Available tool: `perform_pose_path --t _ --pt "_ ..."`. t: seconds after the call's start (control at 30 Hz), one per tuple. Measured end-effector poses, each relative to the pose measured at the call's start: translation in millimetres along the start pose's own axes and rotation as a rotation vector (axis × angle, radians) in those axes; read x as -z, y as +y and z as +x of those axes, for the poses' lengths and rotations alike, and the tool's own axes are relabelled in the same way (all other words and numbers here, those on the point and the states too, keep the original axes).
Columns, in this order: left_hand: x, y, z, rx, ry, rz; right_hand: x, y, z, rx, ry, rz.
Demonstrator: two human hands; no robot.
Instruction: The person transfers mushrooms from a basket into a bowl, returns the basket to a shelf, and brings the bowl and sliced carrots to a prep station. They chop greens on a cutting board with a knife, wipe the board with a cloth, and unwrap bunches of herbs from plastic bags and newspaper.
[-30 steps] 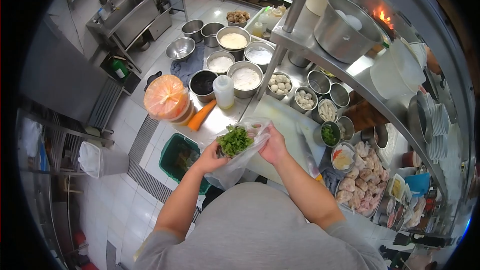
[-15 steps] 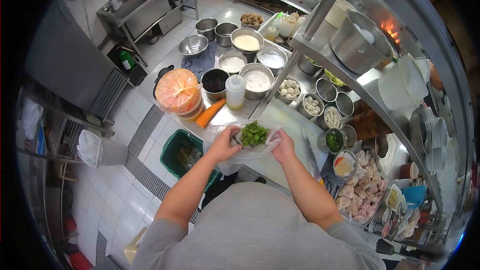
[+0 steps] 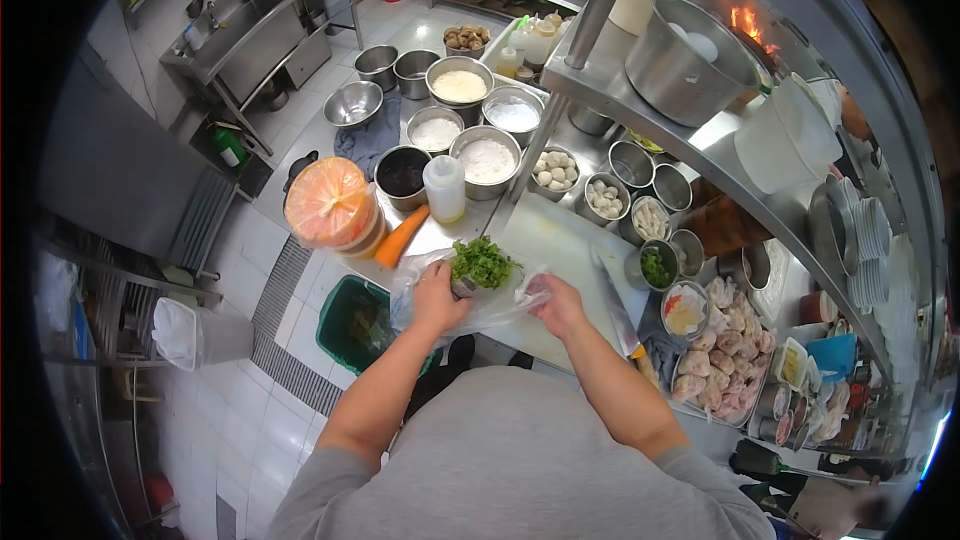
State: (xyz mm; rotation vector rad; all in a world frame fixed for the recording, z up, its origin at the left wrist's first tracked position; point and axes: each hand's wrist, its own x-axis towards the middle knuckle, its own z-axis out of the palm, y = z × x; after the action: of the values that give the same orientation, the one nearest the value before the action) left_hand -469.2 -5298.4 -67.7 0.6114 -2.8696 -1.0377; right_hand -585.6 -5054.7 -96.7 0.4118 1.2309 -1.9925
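Observation:
Leafy green herbs (image 3: 485, 263) stand up out of the top of a clear plastic bag (image 3: 496, 308), above the near edge of the white cutting board (image 3: 540, 240). My left hand (image 3: 437, 298) is wrapped round the bag at the left of the herbs; whether a container sits under the leaves I cannot tell. On the other side, my right hand (image 3: 558, 307) pinches a bunched edge of the bag and stretches it to the right. A knife (image 3: 617, 302) lies on the board, right of my right hand.
A carrot (image 3: 402, 237), a squeeze bottle (image 3: 445, 190) and steel bowls of white powder (image 3: 486, 161) stand beyond my hands. Below left is a green bin (image 3: 350, 325). Raw poultry (image 3: 727, 352) fills a tray at right. A steel post (image 3: 543, 125) supports the overhead shelf.
My right hand has pulled the bag's edge away from the herbs, to the right and slightly down. The herbs now rise higher above the plastic. The camera view has shifted a little.

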Motion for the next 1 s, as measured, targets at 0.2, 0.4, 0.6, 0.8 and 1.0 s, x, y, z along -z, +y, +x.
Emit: perform_pose_path --t 0.2,0.4,0.6,0.8,1.0 --pt "41.5 -14.2 3.6 -0.302 0.164 -0.301 -16.8 -13.5 11.0 -0.003 0.102 -0.175" --pt "81.9 -8.4 -5.5 -0.118 0.079 -1.007 -29.9 -25.4 32.6 -0.029 0.223 -0.368" --pt "102.0 -1.7 -0.2 -0.173 0.148 -1.148 -38.7 -21.6 48.2 -0.020 0.247 -0.297" --pt "111.7 15.9 0.7 -0.186 0.270 -1.282 -59.4 -32.5 29.2 0.083 0.320 -0.328" --pt "84.8 42.4 -0.6 -0.113 0.056 -1.139 -71.7 -29.1 -31.3 0.582 0.045 -0.681"
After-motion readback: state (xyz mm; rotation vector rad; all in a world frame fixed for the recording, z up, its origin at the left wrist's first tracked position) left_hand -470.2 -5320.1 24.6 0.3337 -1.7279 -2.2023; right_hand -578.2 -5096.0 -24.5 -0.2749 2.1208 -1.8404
